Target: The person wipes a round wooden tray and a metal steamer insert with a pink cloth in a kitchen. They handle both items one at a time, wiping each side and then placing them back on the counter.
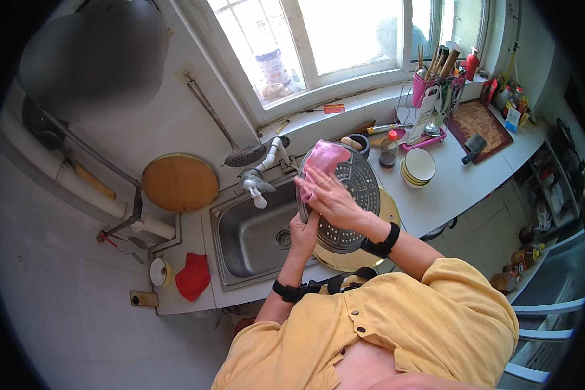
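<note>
A round metal steamer plate (356, 183) with rows of holes is held tilted over the right side of the steel sink (253, 243). My left hand (304, 231) grips its near left rim, the fingers hidden behind it. Spread flat on the plate, my right hand (334, 200) presses a pink cloth (327, 157) against the upper left of its face. Below the plate, partly covered by it, a round board with a yellowish rim (389, 207) lies at the counter's edge. The faucet (256, 183) with a white nozzle stands left of the plate.
Right of the sink are stacked bowls (418, 168), a red-capped bottle (389, 151), a cleaver (475, 147) on a cutting board (482, 124) and a pink utensil rack (424, 90). At the left are a red cloth (193, 277) and an enamel mug (161, 272). A skimmer (243, 155) hangs on the wall.
</note>
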Motion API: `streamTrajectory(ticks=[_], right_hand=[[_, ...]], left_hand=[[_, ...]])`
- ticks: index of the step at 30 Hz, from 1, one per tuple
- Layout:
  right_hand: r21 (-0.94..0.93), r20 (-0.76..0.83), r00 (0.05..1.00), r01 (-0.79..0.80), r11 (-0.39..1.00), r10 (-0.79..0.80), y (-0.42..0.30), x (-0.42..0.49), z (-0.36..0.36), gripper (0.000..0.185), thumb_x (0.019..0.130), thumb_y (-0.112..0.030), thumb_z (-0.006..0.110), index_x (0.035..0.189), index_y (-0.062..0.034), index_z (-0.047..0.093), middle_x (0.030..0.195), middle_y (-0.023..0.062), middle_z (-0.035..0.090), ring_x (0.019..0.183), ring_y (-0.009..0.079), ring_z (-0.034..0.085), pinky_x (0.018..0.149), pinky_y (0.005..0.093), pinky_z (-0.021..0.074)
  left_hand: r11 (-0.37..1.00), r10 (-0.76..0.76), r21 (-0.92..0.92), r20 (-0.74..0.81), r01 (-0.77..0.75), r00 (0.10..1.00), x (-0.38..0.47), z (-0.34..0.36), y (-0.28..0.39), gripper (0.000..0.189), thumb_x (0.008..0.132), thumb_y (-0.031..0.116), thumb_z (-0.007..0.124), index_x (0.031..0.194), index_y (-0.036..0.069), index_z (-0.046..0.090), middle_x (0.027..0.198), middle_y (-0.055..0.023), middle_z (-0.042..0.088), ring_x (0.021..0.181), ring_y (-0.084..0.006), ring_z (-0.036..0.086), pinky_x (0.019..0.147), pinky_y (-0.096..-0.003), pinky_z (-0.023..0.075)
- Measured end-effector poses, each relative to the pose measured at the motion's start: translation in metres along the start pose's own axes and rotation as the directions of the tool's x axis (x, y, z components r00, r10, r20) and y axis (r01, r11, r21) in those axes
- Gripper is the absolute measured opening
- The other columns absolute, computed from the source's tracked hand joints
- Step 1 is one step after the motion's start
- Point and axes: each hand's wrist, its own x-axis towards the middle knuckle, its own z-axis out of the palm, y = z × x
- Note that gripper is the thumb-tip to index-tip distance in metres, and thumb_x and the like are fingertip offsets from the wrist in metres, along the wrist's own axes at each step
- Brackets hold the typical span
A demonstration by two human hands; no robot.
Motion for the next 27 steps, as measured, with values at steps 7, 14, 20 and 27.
streamTrajectory(ticks=[7, 14, 20, 27], right_hand=[[0.283, -0.154, 0.909, -0.335, 0.899, 0.387, 0.095, 0.021, 0.0, 0.05, 0.106, -0.027, 0.047, 0.149, -0.001, 0.043, 0.157, 0.0184, 0.04, 0.152, 0.0324, 0.026, 0.124, 0.0376, 0.0148], [0.287, -0.19, 0.979, -0.019, 0.958, 0.076, 0.026, 0.012, -0.001, 0.046, 0.104, -0.028, 0.049, 0.148, -0.0146, 0.051, 0.161, 0.0141, 0.036, 0.152, 0.0355, 0.024, 0.123, 0.0456, 0.0166], [-0.139, -0.038, 0.996, 0.075, 0.987, -0.081, -0.012, 0.02, -0.024, 0.057, 0.095, -0.038, 0.062, 0.149, -0.0256, 0.051, 0.163, 0.0118, 0.032, 0.152, 0.033, 0.024, 0.121, 0.0547, 0.015], [-0.128, -0.107, 0.994, 0.008, 0.992, -0.021, 0.04, 0.036, -0.031, 0.066, 0.092, -0.044, 0.061, 0.153, -0.0257, 0.044, 0.163, 0.0118, 0.032, 0.151, 0.0335, 0.027, 0.121, 0.0555, 0.0174]], left_hand=[[0.954, 0.076, 0.289, 0.026, -0.08, 0.997, -0.015, 0.002, 0.023, 0.023, 0.099, 0.018, 0.063, 0.103, -0.004, 0.071, 0.083, 0.0013, 0.068, 0.076, -0.0055, 0.056, 0.068, -0.0263, 0.0479], [0.967, 0.11, 0.231, -0.004, -0.106, 0.994, -0.006, 0.006, 0.024, 0.02, 0.1, 0.015, 0.061, 0.103, -0.004, 0.068, 0.079, 0.0007, 0.066, 0.073, -0.0064, 0.053, 0.065, -0.0273, 0.0462], [0.971, 0.164, 0.169, 0.063, -0.172, 0.984, 0.006, 0.0, 0.029, 0.02, 0.1, 0.014, 0.062, 0.11, -0.002, 0.069, 0.092, 0.0026, 0.069, 0.082, -0.0046, 0.058, 0.073, -0.0235, 0.0475], [0.977, 0.017, 0.209, 0.105, -0.038, 0.994, -0.003, -0.006, 0.049, 0.019, 0.099, 0.014, 0.063, 0.106, -0.002, 0.071, 0.086, 0.0013, 0.07, 0.076, -0.0049, 0.058, 0.067, -0.0247, 0.0477]])
